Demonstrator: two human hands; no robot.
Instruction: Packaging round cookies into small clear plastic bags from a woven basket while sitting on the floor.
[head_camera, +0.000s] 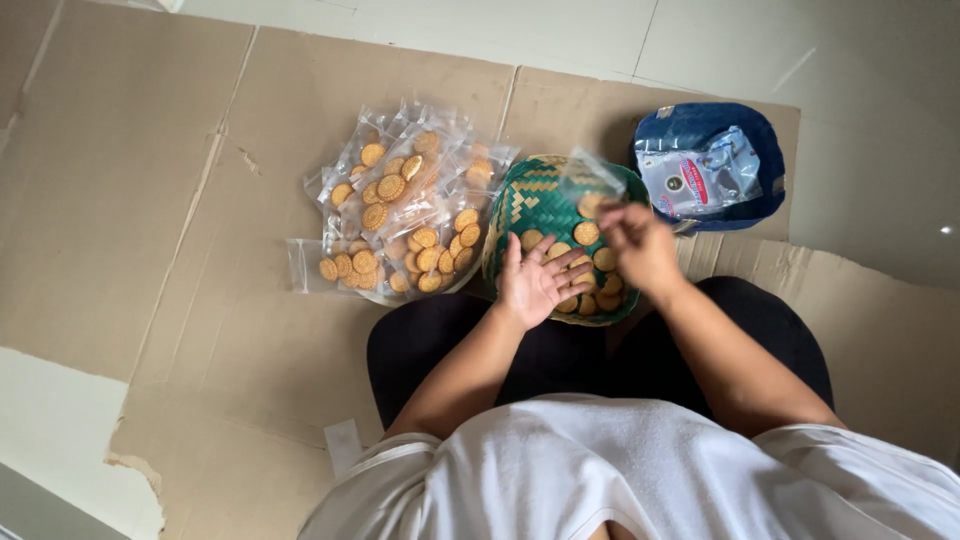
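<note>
The left hand (535, 280) lies palm up and released, fingers spread, over the near part of a round green-and-yellow woven basket (530, 200), resting on loose round golden biscuits (585, 233) inside it; about ten of these show around the hand, the rest hidden beneath it. The right hand (640, 245), just beside the left over the basket's far right side, has its grip pinched on one small clear plastic pouch (590, 178), held up above the rim. To the left of both hands sits a heap of clear sealed biscuit packets (400, 215), overlapping too much for an exact count. Beyond the right hand stands one dark blue fabric bag (760, 140) holding one silvery foil package (700, 175). Everything rests on flattened brown cardboard sheets (150, 200) on the floor.
</note>
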